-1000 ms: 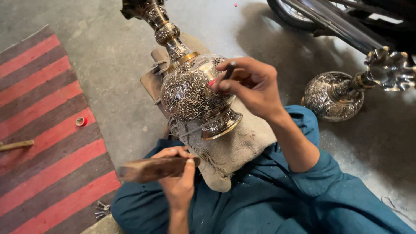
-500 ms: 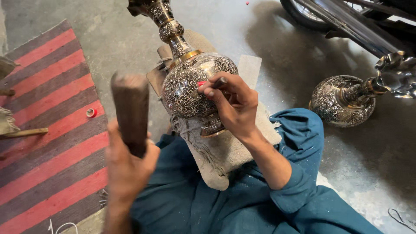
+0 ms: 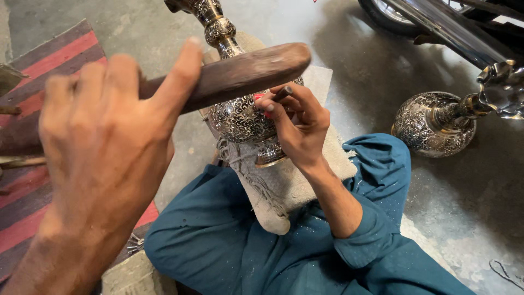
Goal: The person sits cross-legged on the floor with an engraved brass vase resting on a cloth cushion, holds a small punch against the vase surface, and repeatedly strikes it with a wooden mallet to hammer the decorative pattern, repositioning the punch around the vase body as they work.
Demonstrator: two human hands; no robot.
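Now our left hand point(image 3: 103, 147) has swung the wooden mallet point(image 3: 240, 74) from upright to level, close above the chisel point(image 3: 281, 94) pinched in our right hand point(image 3: 295, 128). Engraved silver vessel point(image 3: 240, 117) rests on cloth point(image 3: 284, 186) across our lap. Second vessel point(image 3: 431, 123) sits on the floor point(image 3: 371, 71), striped rug point(image 3: 33, 180) left.

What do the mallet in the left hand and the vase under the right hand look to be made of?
Mallet: apparently wood, brown and worn smooth, matte with dull patches. Vase: likely metal, silvery and shiny, covered in fine dark scroll engraving, with a brassy foot ring. Exact alloy cannot be told.
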